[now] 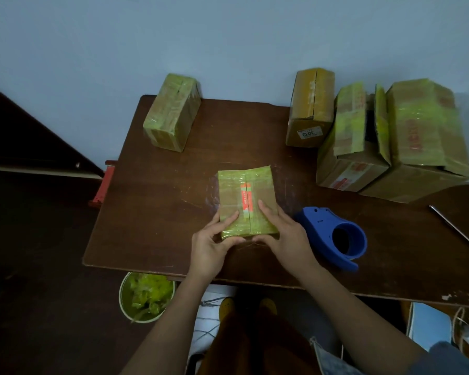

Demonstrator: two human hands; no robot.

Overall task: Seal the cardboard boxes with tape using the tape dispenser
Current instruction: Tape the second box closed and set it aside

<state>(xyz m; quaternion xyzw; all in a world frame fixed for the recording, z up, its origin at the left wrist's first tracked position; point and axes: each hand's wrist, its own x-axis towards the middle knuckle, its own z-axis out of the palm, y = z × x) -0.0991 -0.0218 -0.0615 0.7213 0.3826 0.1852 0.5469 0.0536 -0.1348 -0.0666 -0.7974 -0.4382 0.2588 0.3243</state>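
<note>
While the table (157,185) bears stacked boxes (385,147), I watch the small box (245,201) at centre: left hand (211,247) and right hand (284,236) grasping its near end. I'd press tape flat; dispenser (333,234) lies beside.

single head cam, looking steeply down and forward over the table (152,201), close; wall at 12 o'clock.
</note>
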